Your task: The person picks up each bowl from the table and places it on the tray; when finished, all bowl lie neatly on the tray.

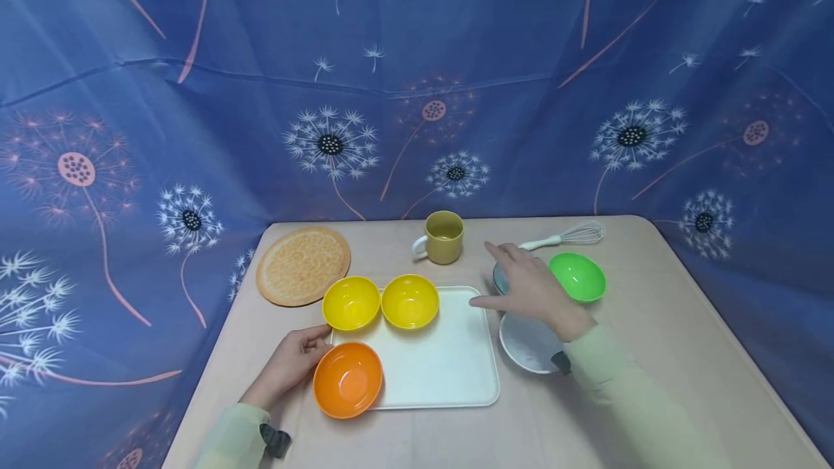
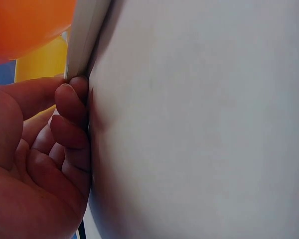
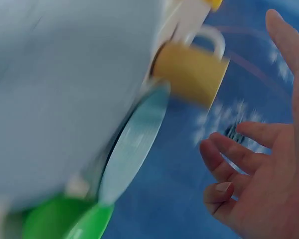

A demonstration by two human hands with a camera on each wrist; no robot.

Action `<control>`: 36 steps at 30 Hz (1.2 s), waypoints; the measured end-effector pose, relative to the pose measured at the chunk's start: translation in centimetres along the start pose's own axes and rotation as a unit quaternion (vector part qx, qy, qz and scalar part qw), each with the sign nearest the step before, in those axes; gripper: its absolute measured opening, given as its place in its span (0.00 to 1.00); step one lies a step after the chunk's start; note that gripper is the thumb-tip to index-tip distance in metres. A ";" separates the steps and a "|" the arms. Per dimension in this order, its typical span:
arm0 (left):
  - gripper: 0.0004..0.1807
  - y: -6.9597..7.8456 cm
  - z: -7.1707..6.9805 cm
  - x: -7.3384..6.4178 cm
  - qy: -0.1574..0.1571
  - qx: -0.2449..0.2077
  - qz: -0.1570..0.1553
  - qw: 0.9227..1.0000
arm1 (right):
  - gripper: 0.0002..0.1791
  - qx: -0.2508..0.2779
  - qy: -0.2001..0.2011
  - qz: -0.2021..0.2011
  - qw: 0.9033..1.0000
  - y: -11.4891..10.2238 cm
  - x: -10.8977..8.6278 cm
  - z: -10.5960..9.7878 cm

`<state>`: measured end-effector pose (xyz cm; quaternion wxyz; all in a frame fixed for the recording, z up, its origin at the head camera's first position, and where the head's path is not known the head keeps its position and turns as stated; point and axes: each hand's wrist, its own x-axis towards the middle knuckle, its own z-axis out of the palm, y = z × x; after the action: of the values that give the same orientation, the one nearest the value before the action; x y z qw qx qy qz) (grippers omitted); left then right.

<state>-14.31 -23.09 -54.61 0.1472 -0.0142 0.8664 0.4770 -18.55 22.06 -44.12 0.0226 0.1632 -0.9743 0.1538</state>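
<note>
My left hand [image 1: 289, 364] is at the left edge of a white rectangular tray [image 1: 436, 353]. In the left wrist view its thumb and curled fingers pinch the tray's rim [image 2: 84, 40]. An orange bowl [image 1: 347, 380] sits over the tray's near left corner, beside this hand. Two yellow bowls, one left [image 1: 352, 302] and one right [image 1: 410, 301], stand side by side at the tray's far edge. My right hand [image 1: 531, 288], fingers spread and holding nothing, hovers above a white bowl [image 1: 528, 346] and a light blue dish [image 1: 499, 279], hiding part of both.
A bright green bowl [image 1: 578, 277] stands right of the right hand. Behind it lies a whisk [image 1: 583, 232]. A mustard mug [image 1: 444, 237] with a white handle is at the back middle, and a round pizza-patterned board [image 1: 303, 266] at the back left. Blue cloth [image 1: 391, 129] hangs behind the table.
</note>
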 end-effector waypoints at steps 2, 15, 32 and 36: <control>0.27 -0.1 0.0 0.0 0.000 0.004 -0.001 1.000 | 0.67 0.001 0.008 0.017 1.000 2.2 -0.5 -0.8; 0.27 -0.2 -0.2 0.1 -0.004 -0.002 -0.004 1.000 | 0.66 -0.035 0.020 0.106 0.994 13.6 -4.1 -2.4; 0.26 -0.3 -0.2 0.0 -0.008 -0.009 0.009 1.000 | 0.72 -0.009 -0.010 0.145 0.989 16.6 -5.1 -0.1; 0.26 -0.3 -0.2 0.0 -0.008 -0.007 0.011 1.000 | 0.73 -0.005 -0.017 0.149 0.989 16.9 -5.0 0.0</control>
<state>-14.32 -23.41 -54.74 0.1484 -0.0019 0.8620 0.4848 -19.33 38.76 -49.54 -0.0165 0.0189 -0.9887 0.1479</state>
